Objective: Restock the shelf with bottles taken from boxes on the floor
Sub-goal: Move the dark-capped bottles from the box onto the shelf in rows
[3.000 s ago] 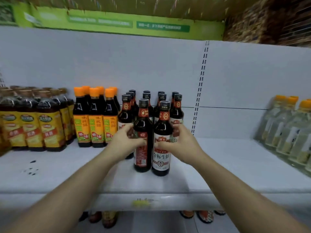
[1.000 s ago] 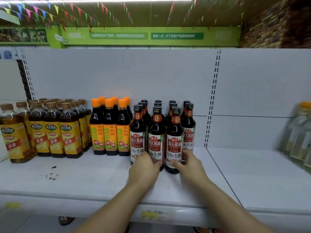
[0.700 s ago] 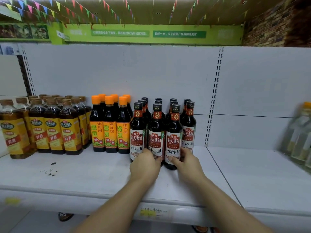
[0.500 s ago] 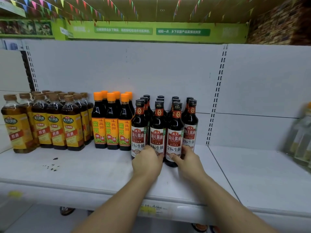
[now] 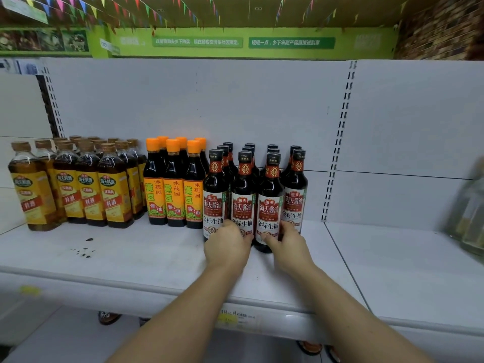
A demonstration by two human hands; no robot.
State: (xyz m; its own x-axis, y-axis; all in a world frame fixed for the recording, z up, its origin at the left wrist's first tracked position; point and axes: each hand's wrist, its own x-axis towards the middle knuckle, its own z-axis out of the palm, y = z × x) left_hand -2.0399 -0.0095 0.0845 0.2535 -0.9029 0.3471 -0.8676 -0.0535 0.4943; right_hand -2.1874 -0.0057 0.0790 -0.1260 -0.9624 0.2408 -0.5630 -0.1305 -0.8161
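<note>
Left hand [image 5: 227, 247] is gripping one front bottle [image 5: 243, 189] low down, right hand [image 5: 286, 243] is clutching its neighbour [image 5: 271, 195], both standing on the shelf [image 5: 131, 265].

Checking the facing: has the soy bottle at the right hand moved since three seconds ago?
Yes. The soy bottle at the right hand went back from well ahead of the orange-capped bottles to only slightly ahead.

I'm standing in a grocery shop: the white shelf [image 5: 131, 260] in front of me holds rows of labelled sauce bottles [image 5: 269, 205], with a price tag [image 5: 230, 319] on its front edge. A green banner [image 5: 199, 42] and coloured bunting [image 5: 60, 1] run across the top of the frame.
</note>
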